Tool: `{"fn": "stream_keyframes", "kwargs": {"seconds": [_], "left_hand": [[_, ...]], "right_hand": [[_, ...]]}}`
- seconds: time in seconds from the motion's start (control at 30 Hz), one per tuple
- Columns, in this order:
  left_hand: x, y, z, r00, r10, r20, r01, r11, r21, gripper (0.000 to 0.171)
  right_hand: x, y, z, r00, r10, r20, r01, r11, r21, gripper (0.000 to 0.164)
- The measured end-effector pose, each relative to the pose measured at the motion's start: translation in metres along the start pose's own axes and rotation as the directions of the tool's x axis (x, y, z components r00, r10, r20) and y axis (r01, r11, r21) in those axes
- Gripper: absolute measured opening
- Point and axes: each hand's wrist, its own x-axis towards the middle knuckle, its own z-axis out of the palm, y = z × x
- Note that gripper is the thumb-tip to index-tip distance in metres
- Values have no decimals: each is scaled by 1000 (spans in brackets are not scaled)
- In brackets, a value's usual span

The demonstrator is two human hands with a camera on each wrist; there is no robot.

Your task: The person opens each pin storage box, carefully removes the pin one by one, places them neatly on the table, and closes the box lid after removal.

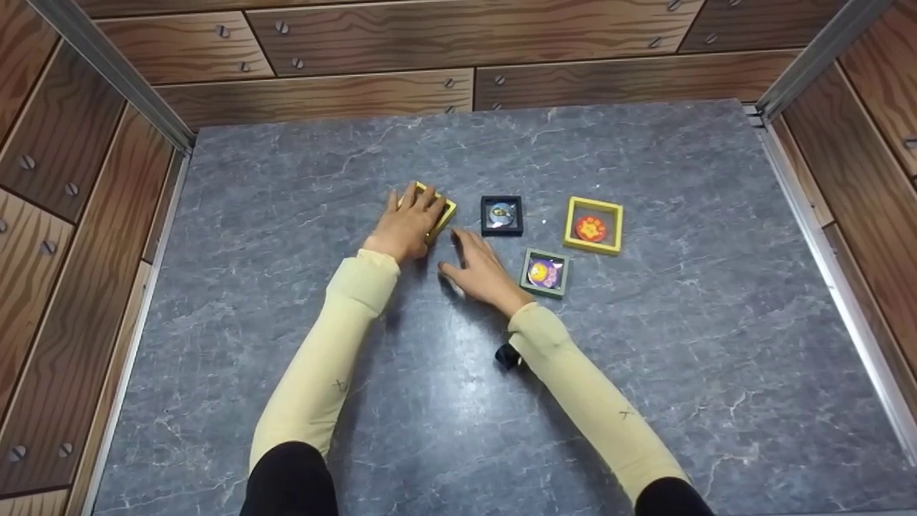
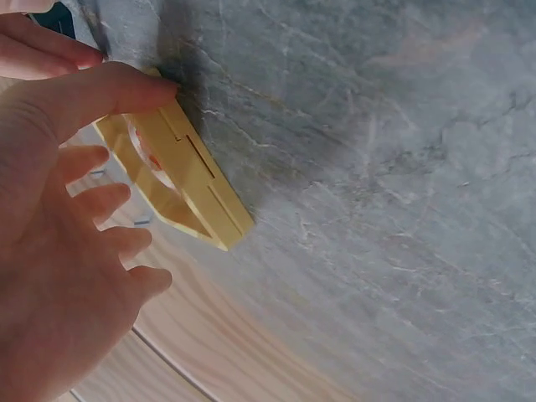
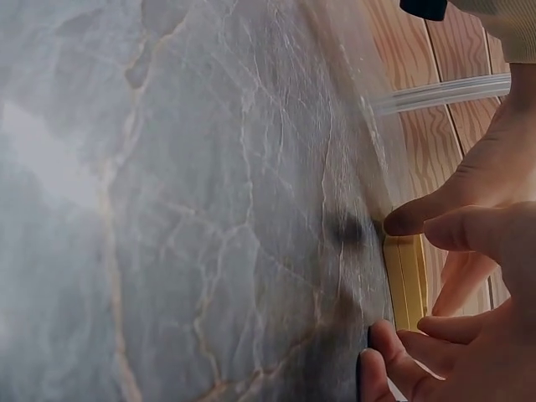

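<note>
In the head view my left hand (image 1: 410, 226) lies over a yellow square display frame (image 1: 450, 213), its fingers across the top. The left wrist view shows the thumb (image 2: 138, 88) against the side of this frame (image 2: 201, 180); a round reddish piece shows inside. Just to the right, my right hand (image 1: 483, 271) is held over the table with thumb and fingers apart, holding nothing. Nearest to it are a black display frame (image 1: 501, 231) with a round bluish piece and a green-grey display frame (image 1: 564, 276) with a purple and yellow one.
A second yellow display frame (image 1: 593, 249) with a red round piece lies farther right. Everything rests on a grey marbled tabletop (image 1: 286, 186). Wood-patterned panels (image 1: 372, 39) stand at the back and sides, joined by metal rails (image 1: 845, 287).
</note>
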Motion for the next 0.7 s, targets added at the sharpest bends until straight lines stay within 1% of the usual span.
{"fn": "stream_keyframes", "kwargs": {"seconds": [0.2,0.37,0.53,0.7], "left_hand": [[2,4,1,1000,13,4,-13,999,37,88],[3,4,1,1000,22,5,-22,999,41,88],[3,6,2,999,40,-21,-39,999,38,88],[4,7,0,999,45,-27,-43,997,69,86]], "right_hand": [[1,-1,4,999,-27,16,28,999,-44,74],[3,-1,5,999,-18,29,20,997,-68,76],[5,-1,7,999,-5,48,10,994,-110,83],[6,-1,9,999,2,44,4,992,-129,85]]}}
